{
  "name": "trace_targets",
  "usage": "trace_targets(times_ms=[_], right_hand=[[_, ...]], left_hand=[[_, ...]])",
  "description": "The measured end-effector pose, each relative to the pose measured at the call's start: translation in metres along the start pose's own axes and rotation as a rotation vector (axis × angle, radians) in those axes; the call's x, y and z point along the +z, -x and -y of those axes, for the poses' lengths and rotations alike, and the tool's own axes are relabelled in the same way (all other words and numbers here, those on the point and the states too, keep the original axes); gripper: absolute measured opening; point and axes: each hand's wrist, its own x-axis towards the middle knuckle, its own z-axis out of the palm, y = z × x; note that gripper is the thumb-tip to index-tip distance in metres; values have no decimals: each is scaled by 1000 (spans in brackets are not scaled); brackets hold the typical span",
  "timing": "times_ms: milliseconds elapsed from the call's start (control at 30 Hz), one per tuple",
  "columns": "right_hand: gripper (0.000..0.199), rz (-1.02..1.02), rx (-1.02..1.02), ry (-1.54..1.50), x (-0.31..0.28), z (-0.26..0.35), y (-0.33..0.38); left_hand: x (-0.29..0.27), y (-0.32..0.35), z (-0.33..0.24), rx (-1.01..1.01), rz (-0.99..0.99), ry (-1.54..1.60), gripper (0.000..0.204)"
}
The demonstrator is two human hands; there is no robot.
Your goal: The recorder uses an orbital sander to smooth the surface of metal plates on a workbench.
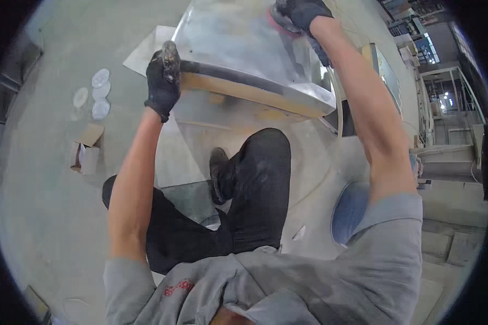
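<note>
A large silvery sheet-metal box (pixel 228 40) lies in front of me, its near side marked with a dark strip and yellowish patches. My left hand (pixel 164 78), in a black glove worn grey at the fingers, is closed on the box's near left corner. At the far right of the top face, my right hand (pixel 308 12), also in a black glove, grips a sander with a reddish pad (pixel 283 24). The pad lies against the metal. The sander's body is mostly hidden by the glove and cut by the picture's edge.
A pale hose (pixel 339 103) hangs down past the box's right side. White round discs (pixel 101 92) and an opened small carton (pixel 85 157) lie on the floor at left. A blue round tub or stool (pixel 350 211) stands by my right elbow. Metal racks (pixel 455 108) line the right.
</note>
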Motion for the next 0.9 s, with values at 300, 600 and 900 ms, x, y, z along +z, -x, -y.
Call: trace_targets(times_ms=[300, 600, 900], right_hand=[[55, 129, -310, 123, 9, 1, 33], [51, 6, -302, 82, 9, -41, 14], [53, 12, -9, -46, 21, -50, 10]], left_hand=[[5, 1, 17, -35, 36, -172, 36], [-8, -1, -1, -170, 139, -10, 36], [-6, 6, 22, 86, 60, -219, 38]])
